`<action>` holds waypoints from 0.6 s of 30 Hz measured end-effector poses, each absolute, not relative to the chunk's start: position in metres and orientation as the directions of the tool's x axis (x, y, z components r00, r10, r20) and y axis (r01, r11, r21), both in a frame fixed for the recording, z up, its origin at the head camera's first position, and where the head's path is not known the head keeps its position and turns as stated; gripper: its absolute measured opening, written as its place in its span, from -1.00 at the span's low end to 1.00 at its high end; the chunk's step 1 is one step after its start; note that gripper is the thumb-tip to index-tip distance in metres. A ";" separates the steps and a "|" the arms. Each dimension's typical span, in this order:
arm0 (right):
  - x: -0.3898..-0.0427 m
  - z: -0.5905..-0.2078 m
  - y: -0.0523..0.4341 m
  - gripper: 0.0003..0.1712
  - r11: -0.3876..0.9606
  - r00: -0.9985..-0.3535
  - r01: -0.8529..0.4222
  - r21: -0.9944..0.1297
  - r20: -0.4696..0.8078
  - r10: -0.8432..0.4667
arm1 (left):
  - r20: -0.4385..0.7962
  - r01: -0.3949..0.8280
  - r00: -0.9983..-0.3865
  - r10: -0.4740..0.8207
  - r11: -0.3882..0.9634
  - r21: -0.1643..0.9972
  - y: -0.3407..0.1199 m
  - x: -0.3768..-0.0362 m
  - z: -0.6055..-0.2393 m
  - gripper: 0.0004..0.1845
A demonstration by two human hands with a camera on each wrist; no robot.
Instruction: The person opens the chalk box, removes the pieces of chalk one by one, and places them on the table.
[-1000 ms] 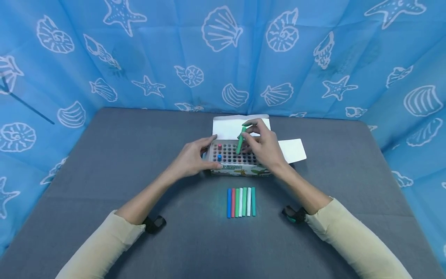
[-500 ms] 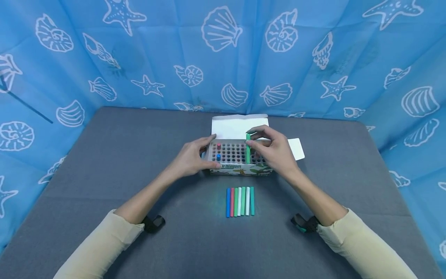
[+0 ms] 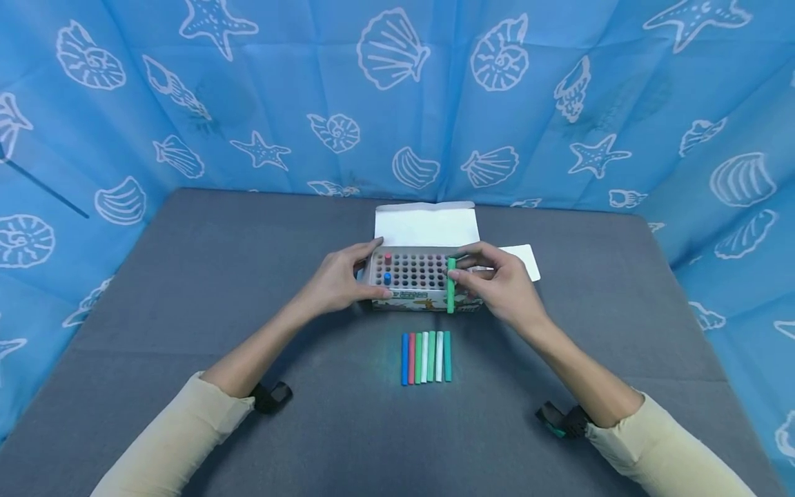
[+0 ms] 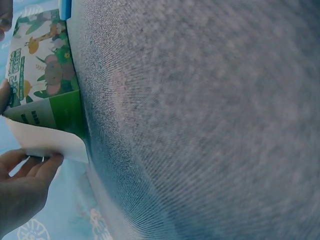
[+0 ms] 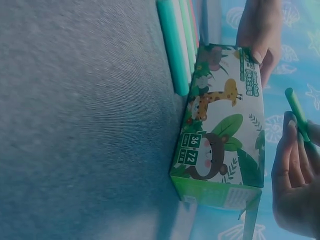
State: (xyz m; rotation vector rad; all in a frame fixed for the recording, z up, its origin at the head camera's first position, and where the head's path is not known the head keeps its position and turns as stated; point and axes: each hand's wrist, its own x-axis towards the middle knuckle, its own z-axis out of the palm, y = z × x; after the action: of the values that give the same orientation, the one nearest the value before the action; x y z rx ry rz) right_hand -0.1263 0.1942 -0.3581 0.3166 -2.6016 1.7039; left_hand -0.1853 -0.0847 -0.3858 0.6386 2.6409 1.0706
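A printed chalk box (image 3: 410, 302) stands on the table with its lid up, showing a tray of round holes (image 3: 415, 270). At its left end, my left hand (image 3: 338, 281) grips it, thumb along the front and fingers behind. My right hand (image 3: 506, 284) pinches a green chalk stick (image 3: 450, 293) upright between thumb and fingers, its lower end overlapping the box's front right. In the right wrist view this stick (image 5: 297, 112) is held above the box's upper edge. One red chalk (image 3: 388, 259) and one blue chalk (image 3: 387, 278) poke up from the left-hand holes.
In front of the box lies a row of several chalk sticks (image 3: 425, 357) in blue, red, green, white and teal. The white lid flap (image 3: 426, 226) rises at the back, and a side flap (image 3: 524, 259) sticks out right. A blue shell-patterned curtain (image 3: 273, 83) hangs behind the grey table (image 3: 261, 442).
My right hand has moved right and toward the front with the green chalk stick, from over the middle holes to the box's front right. The left hand keeps its hold on the box.
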 end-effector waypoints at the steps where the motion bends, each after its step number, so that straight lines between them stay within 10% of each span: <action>1: -0.125 -0.358 0.195 -0.69 0.384 -0.980 -0.170 -0.908 0.115 -0.162 | -0.039 0.311 -0.882 0.470 0.641 0.702 -0.085 -0.185 -0.386 0.06; 18: -0.094 -0.378 0.207 -0.69 0.404 -0.982 -0.084 -0.911 0.007 -0.190 | -0.031 0.316 -0.878 0.478 0.627 0.712 -0.087 -0.186 -0.388 0.05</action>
State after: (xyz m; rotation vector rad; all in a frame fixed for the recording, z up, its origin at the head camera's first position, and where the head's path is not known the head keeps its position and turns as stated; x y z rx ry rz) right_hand -0.0945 0.2068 -0.3777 0.2654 -2.7131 1.7497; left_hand -0.1856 -0.0869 -0.3880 0.6518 2.6329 1.0895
